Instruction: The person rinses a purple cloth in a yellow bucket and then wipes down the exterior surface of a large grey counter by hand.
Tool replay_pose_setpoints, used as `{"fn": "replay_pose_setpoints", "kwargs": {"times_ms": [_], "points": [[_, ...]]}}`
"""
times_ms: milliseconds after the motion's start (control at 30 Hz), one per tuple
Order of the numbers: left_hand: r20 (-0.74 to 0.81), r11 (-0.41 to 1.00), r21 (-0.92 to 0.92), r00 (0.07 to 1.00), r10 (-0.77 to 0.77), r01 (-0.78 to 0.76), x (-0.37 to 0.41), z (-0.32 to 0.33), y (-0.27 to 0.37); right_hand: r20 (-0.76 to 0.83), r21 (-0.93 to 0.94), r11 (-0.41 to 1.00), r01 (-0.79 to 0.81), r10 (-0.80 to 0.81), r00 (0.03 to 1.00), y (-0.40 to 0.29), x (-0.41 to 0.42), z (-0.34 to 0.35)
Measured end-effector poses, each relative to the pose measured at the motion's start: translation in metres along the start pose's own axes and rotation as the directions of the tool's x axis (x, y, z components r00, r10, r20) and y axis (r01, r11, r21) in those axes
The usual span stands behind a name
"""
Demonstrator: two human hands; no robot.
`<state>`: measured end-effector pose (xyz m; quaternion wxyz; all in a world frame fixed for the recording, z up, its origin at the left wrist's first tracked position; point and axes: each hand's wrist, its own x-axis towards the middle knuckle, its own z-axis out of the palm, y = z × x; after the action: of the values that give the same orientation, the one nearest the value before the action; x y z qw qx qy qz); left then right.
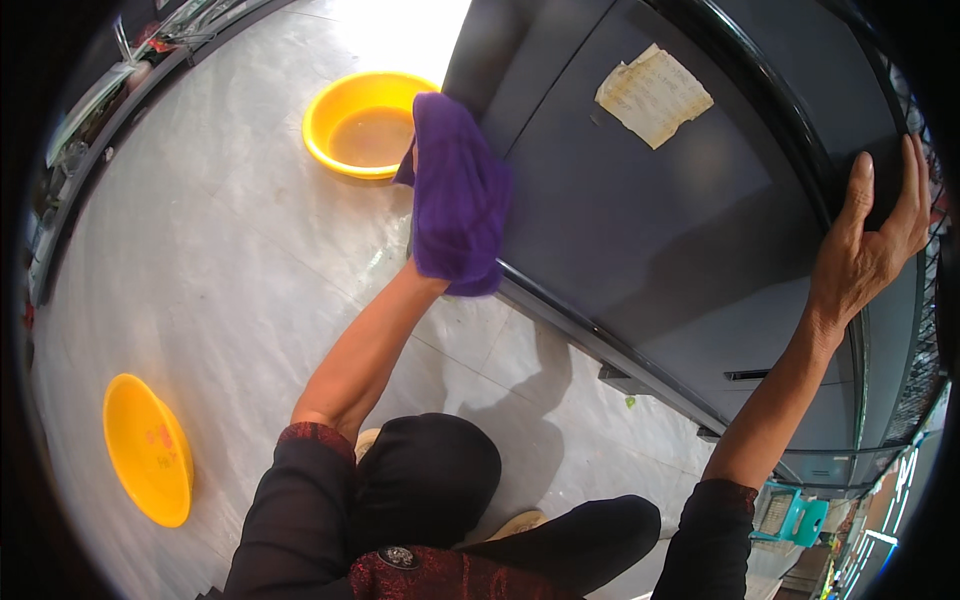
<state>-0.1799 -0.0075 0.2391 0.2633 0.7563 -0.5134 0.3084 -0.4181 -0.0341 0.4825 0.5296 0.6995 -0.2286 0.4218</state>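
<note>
My left hand (429, 280) is mostly hidden under a purple cloth (461, 195); only the wrist shows plainly. The cloth is draped over the hand and lies along the lower left edge of a dark grey cabinet (645, 232), where it seems to touch the panel. On the far right, my right hand (870, 244) rests on the cabinet's upper rim, fingers spread and holding nothing. A torn piece of paper (656, 97) with writing is stuck to the panel. Just behind the cloth stands a yellow basin (322, 150) with brownish water in it.
A second yellow basin (146, 450) is at the lower left on the grey tiled floor (247, 300). Shelving with goods (97, 127) curves along the left. A turquoise plastic stool (808, 523) stands at the lower right. My bent knees (427, 480) are below the cabinet.
</note>
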Motion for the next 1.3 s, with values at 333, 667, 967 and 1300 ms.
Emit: {"fn": "replay_pose_setpoints", "kwargs": {"times_ms": [333,667,967,1300], "points": [[-0.324,0.784,-0.558,0.941,0.095,-0.271,0.049,-0.027,-0.008,0.023,0.009,1.000,0.008,-0.008,1.000,-0.007,0.000,-0.003],[-0.399,0.760,-0.570,0.914,0.077,-0.313,0.092,-0.044,0.004,0.035,-0.081,0.997,-0.013,0.015,0.999,-0.014,-0.001,0.000],[-0.347,0.719,-0.624,0.933,0.099,-0.308,0.086,-0.036,0.022,0.050,-0.114,0.993,-0.039,0.045,0.998,-0.021,-0.007,-0.002],[-0.302,0.692,-0.676,0.952,0.055,-0.254,0.070,-0.025,0.036,0.070,-0.115,0.988,-0.108,0.116,0.991,-0.019,-0.004,-0.002]]}}
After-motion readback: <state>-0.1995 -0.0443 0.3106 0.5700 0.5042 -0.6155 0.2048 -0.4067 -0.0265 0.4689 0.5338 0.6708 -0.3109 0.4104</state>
